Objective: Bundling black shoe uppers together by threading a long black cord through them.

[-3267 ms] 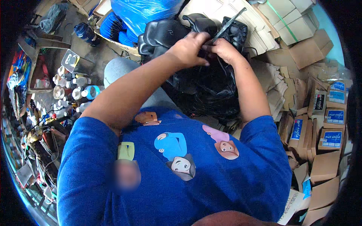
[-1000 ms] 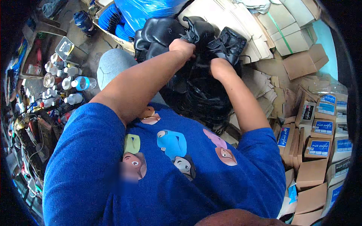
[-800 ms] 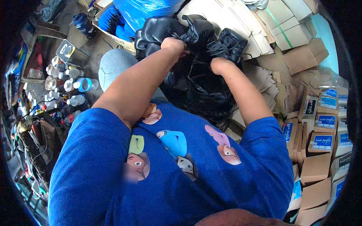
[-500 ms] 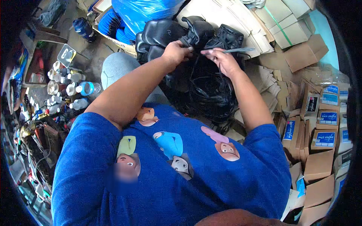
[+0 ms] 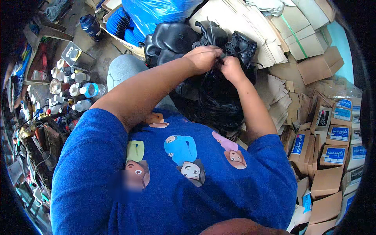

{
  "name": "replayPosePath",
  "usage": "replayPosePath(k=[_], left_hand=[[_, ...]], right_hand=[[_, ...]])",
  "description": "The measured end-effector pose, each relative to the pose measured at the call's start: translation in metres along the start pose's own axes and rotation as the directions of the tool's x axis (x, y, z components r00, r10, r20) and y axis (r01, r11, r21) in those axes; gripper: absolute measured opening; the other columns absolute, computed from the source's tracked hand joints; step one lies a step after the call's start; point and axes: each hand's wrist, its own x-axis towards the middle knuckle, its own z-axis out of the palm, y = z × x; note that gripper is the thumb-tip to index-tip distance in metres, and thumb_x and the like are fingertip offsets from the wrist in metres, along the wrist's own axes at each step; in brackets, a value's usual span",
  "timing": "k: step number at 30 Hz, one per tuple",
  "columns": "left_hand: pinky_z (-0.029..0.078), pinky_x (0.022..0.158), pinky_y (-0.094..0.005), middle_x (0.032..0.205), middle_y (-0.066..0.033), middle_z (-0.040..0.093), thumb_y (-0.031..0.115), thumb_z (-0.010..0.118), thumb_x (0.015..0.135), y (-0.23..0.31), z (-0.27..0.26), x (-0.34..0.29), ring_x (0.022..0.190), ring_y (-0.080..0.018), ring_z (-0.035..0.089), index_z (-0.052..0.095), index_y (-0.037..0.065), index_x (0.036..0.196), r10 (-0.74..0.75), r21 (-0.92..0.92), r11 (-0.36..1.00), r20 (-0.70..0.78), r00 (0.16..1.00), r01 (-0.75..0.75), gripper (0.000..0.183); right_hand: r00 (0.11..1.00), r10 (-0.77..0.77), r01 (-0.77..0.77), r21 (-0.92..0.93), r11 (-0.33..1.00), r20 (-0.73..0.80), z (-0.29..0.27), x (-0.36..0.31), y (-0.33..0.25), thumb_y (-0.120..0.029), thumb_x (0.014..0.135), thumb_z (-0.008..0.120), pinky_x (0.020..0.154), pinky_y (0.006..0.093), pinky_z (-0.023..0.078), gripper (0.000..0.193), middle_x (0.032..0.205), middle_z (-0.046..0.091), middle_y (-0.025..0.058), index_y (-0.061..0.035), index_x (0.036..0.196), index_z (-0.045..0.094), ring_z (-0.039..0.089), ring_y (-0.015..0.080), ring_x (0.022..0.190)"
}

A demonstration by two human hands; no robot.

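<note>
Two hands meet over a black shoe: the left hand and the right hand each pinch its thin black lace, the shoe just beyond the fingers.

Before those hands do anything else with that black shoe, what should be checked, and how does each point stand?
1. Both hands on the work: left hand and right hand meet at the black shoe. Ok.
2. What the fingertips pinch, perhaps a lace: cannot tell.
3. Shoe supported: it rests on the pile of black shoes. Ok.
4. Black plastic bag below the hands, close by. Ok.
5. Room to move: cardboard boxes crowd the right, bottles the left. Not ok.
</note>
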Motion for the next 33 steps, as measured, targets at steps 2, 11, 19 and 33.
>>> replayPosePath(k=[2,11,19,33], left_hand=[[0.046,0.077,-0.0391,0.097,-0.0168,0.057,0.004,0.053,0.072,0.020,-0.015,0.011,0.094,-0.0316,0.056,0.051,0.003,0.105,-0.213,0.206,0.968,0.371,0.904,0.144,0.033],[0.047,0.070,-0.0417,0.076,-0.0134,0.061,0.018,0.054,0.074,-0.002,-0.013,-0.011,0.079,-0.0310,0.060,0.060,0.013,0.086,-0.350,0.313,0.916,0.314,0.883,0.252,0.015],[0.032,0.084,-0.0466,0.088,-0.0049,0.061,0.031,0.058,0.066,0.032,-0.018,-0.017,0.101,-0.0290,0.044,0.067,0.023,0.088,-0.397,0.354,0.900,0.430,0.811,0.253,0.025],[0.047,0.078,-0.0389,0.086,-0.0131,0.063,0.021,0.056,0.071,-0.004,0.010,0.011,0.084,-0.0291,0.060,0.065,0.015,0.091,-0.522,0.228,0.852,0.440,0.731,0.471,0.023]], right_hand=[[1.000,0.012,-0.011,0.070,0.998,-0.020,0.003,-0.006,0.015,-0.011,0.071,0.058,0.066,0.0387,0.046,0.014,0.080,0.058,0.0213,-0.0030,0.083,0.061,0.057,0.0368,0.079],[0.993,0.119,-0.111,0.518,0.848,0.019,-0.001,-0.005,0.009,-0.010,0.072,0.065,0.064,0.0281,0.045,0.014,0.077,0.065,0.0072,0.0005,0.082,0.065,0.059,0.0165,0.068],[0.988,0.043,-0.122,0.567,0.815,0.149,-0.010,0.001,0.013,-0.004,0.068,0.061,0.073,0.0259,0.043,0.017,0.084,0.063,0.0053,0.0007,0.083,0.064,0.056,0.0140,0.078],[0.983,0.153,-0.186,0.506,0.842,0.106,0.003,0.001,0.029,0.000,0.066,0.062,0.062,0.0221,0.038,0.008,0.067,0.053,-0.0027,-0.0046,0.068,0.056,0.048,0.0084,0.066]])
